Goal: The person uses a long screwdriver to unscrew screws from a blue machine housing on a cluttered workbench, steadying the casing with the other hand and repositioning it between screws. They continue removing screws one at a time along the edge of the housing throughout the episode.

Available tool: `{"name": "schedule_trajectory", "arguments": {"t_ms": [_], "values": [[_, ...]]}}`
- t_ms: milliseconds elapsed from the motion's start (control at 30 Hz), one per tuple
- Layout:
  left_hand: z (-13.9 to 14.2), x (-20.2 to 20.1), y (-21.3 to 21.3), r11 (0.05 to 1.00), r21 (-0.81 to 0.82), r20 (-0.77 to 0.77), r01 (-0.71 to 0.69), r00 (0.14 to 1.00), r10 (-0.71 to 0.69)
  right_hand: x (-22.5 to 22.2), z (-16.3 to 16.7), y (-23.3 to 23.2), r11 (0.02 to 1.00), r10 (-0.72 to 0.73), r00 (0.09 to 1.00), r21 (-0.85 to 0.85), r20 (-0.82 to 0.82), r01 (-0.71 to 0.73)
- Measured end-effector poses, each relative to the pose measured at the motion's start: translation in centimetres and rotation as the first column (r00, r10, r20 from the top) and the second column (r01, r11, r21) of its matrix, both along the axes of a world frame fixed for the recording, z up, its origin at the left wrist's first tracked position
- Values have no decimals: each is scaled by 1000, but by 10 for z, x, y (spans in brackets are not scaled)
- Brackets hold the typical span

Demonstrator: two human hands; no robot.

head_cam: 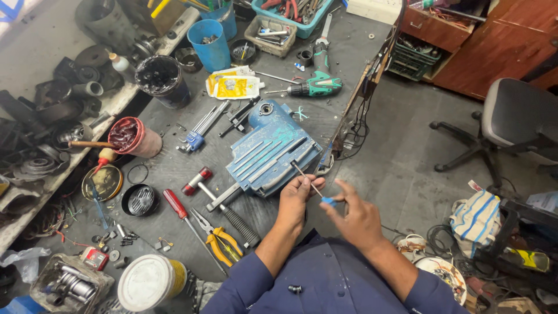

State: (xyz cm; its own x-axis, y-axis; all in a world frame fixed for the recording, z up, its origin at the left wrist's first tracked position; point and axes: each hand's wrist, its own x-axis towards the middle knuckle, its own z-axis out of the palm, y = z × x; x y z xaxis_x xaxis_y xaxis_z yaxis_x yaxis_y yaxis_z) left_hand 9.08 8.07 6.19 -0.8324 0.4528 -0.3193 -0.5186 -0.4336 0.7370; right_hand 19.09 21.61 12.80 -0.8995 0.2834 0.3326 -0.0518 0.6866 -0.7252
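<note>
Now my left hand [295, 195] and right hand [351, 218] both pinch a thin screwdriver [312, 186], fingers closed on it. Its metal tip sits at the ribbed blue housing [270, 152], just ahead of both hands.

worn blue-painted metal housing [272, 152], thin bare-metal screwdriver [311, 186] shaft, scuffed grey matt worktop [174, 168], navy cloth sleeves [325, 279]

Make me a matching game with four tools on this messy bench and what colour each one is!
Things:
1. Drill
2. Pliers
3. Big metal cover
4. Screwdriver lying by the pliers

Colours:
A. Yellow handles
B. Red handle
C. Green body
D. Worn blue paint

Pairs: 1-C, 2-A, 3-D, 4-B

The left hand rests at the cover's edge; the right hand pinches a thin blue-handled tool.
</note>
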Motion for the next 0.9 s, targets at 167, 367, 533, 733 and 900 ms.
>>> {"name": "schedule_trajectory", "arguments": {"t_ms": [167, 367, 533, 733, 900], "values": [[6, 1, -7, 1000, 3, -17, 30, 999, -30, -13, -54, 23, 58, 357, 886, -953, 297, 296], [10, 8, -4, 996, -18, 17, 93, 996, -93, -14, -64, 10, 572, 192, 877, -776, 441, 266], [2, 8, 1, 1000, 10, 15, 14, 1000, -14, 2, -12, 6, 994, 80, 994, -85, 69, -74], [-2, 9, 2, 1000, 5, -9, 16, 1000, -16, 5, -16, -1, 1000, -14, 997, 4, 70, 14], [6, 13, -3, 988, 18, 32, 154, 987, -155, -7, -54, 12, 79, 304, 920, -969, 248, 235]]}}
